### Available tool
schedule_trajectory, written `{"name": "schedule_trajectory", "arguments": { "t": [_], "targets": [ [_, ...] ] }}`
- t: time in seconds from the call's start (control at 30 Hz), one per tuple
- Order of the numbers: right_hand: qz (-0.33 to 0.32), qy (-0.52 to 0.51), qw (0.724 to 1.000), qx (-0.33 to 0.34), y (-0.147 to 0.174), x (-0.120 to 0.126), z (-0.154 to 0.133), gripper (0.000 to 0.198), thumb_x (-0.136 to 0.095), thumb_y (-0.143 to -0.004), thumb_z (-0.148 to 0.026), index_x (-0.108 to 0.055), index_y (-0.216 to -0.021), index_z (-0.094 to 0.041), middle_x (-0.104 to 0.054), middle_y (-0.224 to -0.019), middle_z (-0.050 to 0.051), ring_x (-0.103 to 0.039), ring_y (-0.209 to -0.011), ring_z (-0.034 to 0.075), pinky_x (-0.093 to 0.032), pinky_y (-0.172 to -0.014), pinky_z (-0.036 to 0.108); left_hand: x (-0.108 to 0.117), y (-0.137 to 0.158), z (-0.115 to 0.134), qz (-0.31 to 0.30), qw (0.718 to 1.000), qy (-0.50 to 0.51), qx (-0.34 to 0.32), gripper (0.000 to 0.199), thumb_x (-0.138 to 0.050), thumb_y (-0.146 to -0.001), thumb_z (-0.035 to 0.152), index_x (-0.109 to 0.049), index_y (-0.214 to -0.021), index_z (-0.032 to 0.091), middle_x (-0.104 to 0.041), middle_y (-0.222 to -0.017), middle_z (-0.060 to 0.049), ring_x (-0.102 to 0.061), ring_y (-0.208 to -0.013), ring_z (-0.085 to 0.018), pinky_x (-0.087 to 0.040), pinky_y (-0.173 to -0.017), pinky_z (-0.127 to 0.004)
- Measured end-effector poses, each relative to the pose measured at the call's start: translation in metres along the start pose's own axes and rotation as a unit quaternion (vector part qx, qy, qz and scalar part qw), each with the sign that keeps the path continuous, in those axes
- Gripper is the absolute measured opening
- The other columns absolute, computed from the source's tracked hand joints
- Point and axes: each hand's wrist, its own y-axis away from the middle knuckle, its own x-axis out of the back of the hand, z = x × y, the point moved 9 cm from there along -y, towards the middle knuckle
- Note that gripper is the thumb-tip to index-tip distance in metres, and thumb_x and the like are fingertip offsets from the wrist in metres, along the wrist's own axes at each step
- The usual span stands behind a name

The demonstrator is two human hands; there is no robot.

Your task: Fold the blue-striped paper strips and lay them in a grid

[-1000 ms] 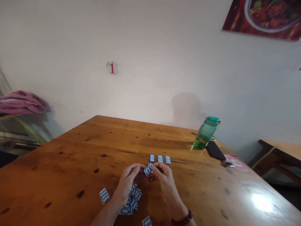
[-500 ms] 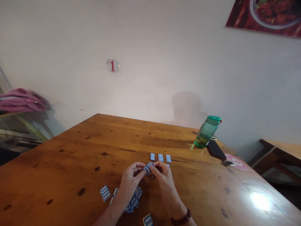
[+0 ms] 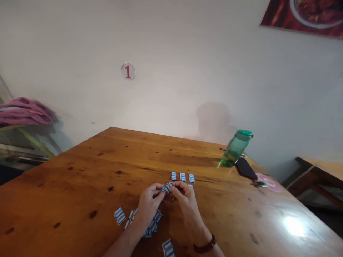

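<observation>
My left hand point(image 3: 149, 201) and my right hand point(image 3: 187, 200) meet over the middle of the table, both closed. Between their thumbs and fingers they pinch a small flat blue-and-white striped piece point(image 3: 167, 187), tilted; whether it is one or more layers I cannot tell. Just beyond the fingers, three similar striped pieces point(image 3: 183, 177) lie in a row, and another piece point(image 3: 190, 186) is partly hidden by my right hand. A pile of such pieces point(image 3: 153, 225) spreads beneath my left forearm, partly covered. One loose piece point(image 3: 119, 216) rests left of it, another point(image 3: 168, 248) at the front edge of view.
On the wooden table point(image 3: 80, 178), a green bottle point(image 3: 237, 148) stands at the back right. Beside it lie a dark phone point(image 3: 245, 168), a metal object like keys point(image 3: 259, 183) and a pink round mat point(image 3: 270, 182). A wall closes off the far side.
The view has tipped slightly, so most things sit a little higher in the picture. Both hands keep their pinch on the striped piece, which is turned a little.
</observation>
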Motion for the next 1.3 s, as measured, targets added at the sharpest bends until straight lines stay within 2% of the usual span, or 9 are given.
{"name": "schedule_trajectory", "arguments": {
  "t": [0.13, 0.4, 0.57, 0.77, 0.9, 1.3],
  "targets": [
    [-0.001, 0.004, 1.000, 0.010, 0.001, 0.001, -0.002, 0.027, -0.069, -0.061, -0.040, -0.060, -0.065, -0.014, -0.060, -0.059, 0.001, -0.051, -0.053, 0.012, -0.041, -0.052, 0.024, 0.000, 0.001, -0.001, -0.006, 1.000, 0.002, 0.010, 0.013, -0.059, -0.066, 0.029, -0.062, -0.069, 0.016, -0.067, -0.063, -0.002, -0.062, -0.060, -0.017, -0.048, -0.061, -0.027],
    [0.007, 0.030, 0.999, 0.023, 0.000, 0.003, -0.005, 0.028, -0.068, -0.061, -0.040, -0.059, -0.062, -0.014, -0.056, -0.057, -0.001, -0.046, -0.051, 0.011, -0.037, -0.049, 0.022, 0.010, 0.001, 0.004, 0.031, 0.994, -0.100, -0.028, 0.012, -0.058, -0.066, 0.027, -0.063, -0.062, 0.017, -0.063, -0.058, 0.001, -0.056, -0.056, -0.015, -0.042, -0.055, -0.023],
    [0.002, 0.035, 0.999, 0.025, 0.000, 0.002, -0.005, 0.028, -0.067, -0.062, -0.041, -0.057, -0.062, -0.015, -0.055, -0.057, -0.001, -0.047, -0.051, 0.011, -0.037, -0.050, 0.023, 0.009, 0.002, 0.005, 0.030, 0.990, -0.130, -0.037, 0.011, -0.056, -0.067, 0.024, -0.063, -0.061, 0.017, -0.061, -0.055, 0.001, -0.054, -0.055, -0.014, -0.041, -0.055, -0.022],
    [0.009, 0.089, 0.995, 0.052, 0.000, 0.004, -0.007, 0.029, -0.067, -0.062, -0.042, -0.058, -0.063, -0.015, -0.055, -0.058, 0.000, -0.045, -0.052, 0.011, -0.036, -0.049, 0.022, 0.005, 0.002, 0.007, 0.005, 0.997, -0.065, -0.039, 0.015, -0.059, -0.068, 0.026, -0.066, -0.077, 0.017, -0.069, -0.077, -0.005, -0.061, -0.074, -0.018, -0.046, -0.069, -0.026],
    [0.004, 0.131, 0.989, 0.068, 0.003, -0.001, -0.010, 0.026, -0.067, -0.062, -0.040, -0.059, -0.061, -0.016, -0.056, -0.056, 0.000, -0.046, -0.052, 0.012, -0.036, -0.049, 0.022, 0.005, 0.002, 0.004, 0.002, 0.998, -0.060, -0.022, 0.012, -0.057, -0.067, 0.021, -0.067, -0.070, 0.017, -0.069, -0.068, -0.003, -0.062, -0.066, -0.017, -0.046, -0.065, -0.025],
    [-0.018, 0.113, 0.992, 0.049, 0.002, -0.004, -0.006, 0.026, -0.066, -0.063, -0.040, -0.056, -0.060, -0.016, -0.054, -0.053, -0.002, -0.045, -0.048, 0.011, -0.037, -0.048, 0.022, -0.001, 0.000, -0.004, -0.035, 0.998, -0.054, -0.003, 0.013, -0.055, -0.065, 0.018, -0.067, -0.071, 0.015, -0.069, -0.064, -0.003, -0.062, -0.063, -0.016, -0.045, -0.063, -0.025]
  ]
}}
